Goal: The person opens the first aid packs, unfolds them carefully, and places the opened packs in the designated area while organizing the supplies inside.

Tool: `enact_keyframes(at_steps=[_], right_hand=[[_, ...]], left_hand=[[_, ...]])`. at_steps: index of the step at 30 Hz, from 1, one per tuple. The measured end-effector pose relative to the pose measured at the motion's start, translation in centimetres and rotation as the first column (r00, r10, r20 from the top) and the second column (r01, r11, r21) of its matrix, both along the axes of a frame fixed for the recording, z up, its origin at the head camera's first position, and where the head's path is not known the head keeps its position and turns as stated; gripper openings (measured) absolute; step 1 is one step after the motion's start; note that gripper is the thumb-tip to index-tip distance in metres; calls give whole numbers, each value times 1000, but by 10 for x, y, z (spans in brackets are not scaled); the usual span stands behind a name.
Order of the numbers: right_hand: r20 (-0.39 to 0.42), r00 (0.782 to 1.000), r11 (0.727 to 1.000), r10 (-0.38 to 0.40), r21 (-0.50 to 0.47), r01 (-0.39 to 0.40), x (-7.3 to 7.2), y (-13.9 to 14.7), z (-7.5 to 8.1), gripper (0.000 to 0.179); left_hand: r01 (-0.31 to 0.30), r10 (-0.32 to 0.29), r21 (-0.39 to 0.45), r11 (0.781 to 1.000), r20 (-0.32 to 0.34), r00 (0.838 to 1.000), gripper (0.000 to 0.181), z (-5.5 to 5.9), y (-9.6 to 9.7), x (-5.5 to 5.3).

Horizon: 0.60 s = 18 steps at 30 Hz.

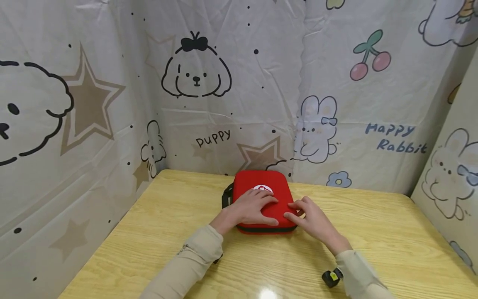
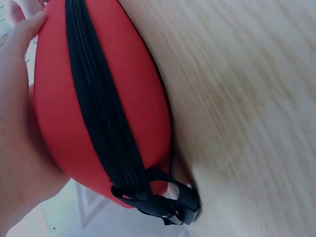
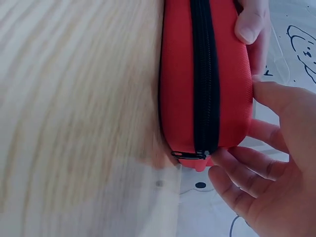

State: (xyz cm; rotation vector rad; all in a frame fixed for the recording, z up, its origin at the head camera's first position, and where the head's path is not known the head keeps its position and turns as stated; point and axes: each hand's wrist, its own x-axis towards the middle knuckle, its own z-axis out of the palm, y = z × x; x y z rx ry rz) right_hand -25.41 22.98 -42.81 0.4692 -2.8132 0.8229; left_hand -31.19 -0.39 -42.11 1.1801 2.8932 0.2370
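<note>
A red zippered case lies on the table, its lid down and a white round emblem partly covered by fingers. My left hand rests on the lid with its fingers spread. At the case's right edge is my right hand, thumb and fingertips touching the lid and side. The right wrist view shows those fingers loosely bent around the corner, close to the zipper pull. A black zipper runs along the side, fastened where visible. The black strap handle sticks out at the case's left end.
The pale wooden table meets a printed cloth backdrop at the back and sides. A small black device with a yellow mark sits by the right sleeve.
</note>
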Motion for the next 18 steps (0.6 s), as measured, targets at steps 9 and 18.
enact_keyframes(at_steps=[9,18], right_hand=[[-22,997,994,80,-74,-81,-3,16,-7,34],[-75,993,993,88,-74,-93,-6,31,-5,15]], left_hand=[[3,-2,42,999,-43,999,69,-13,-1,-2],[6,-5,36,999,-42,999,70,-12,-3,0]])
